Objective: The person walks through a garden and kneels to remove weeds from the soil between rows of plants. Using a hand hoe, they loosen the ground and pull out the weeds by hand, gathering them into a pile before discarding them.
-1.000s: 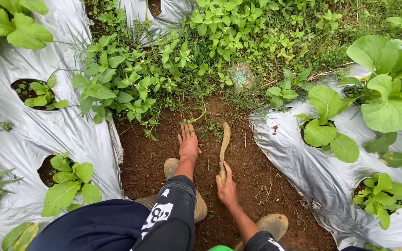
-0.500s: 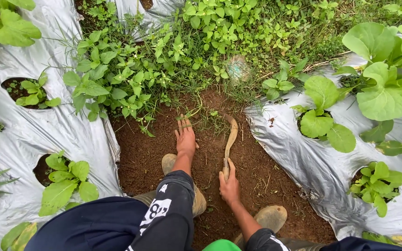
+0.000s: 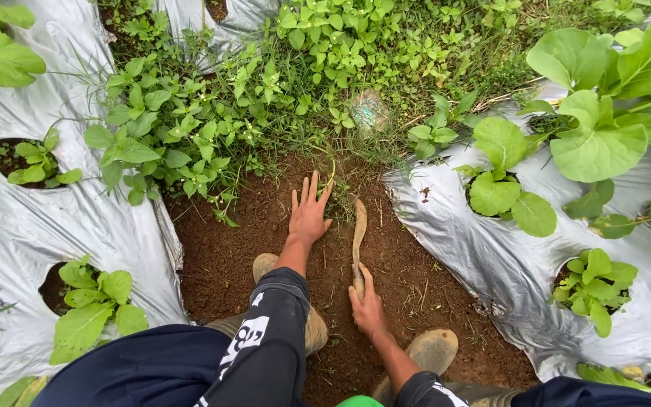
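Since a second ago the left hand [image 3: 309, 215] has slid forward over the bare soil [image 3: 220, 256] and its fingers [image 3: 312, 188] have spread; they now reach the grass tuft [image 3: 334, 181] at the edge of the weeds [image 3: 212, 128], where earlier they lay together on a stalk. The curved hand hoe [image 3: 358, 234] has straightened, its blade tip lying just beside the left palm. The view has also drifted, so the plants sit lower and further left.

The left grip is wide, palm flat on the soil, holding nothing. The right hand [image 3: 368, 307] has its grip closed around the hoe's handle, thumb along the top, with the blade lying on the soil between the silver mulch sheets [image 3: 491, 256]. A muddy boot [image 3: 432, 350] sits just behind the right wrist.
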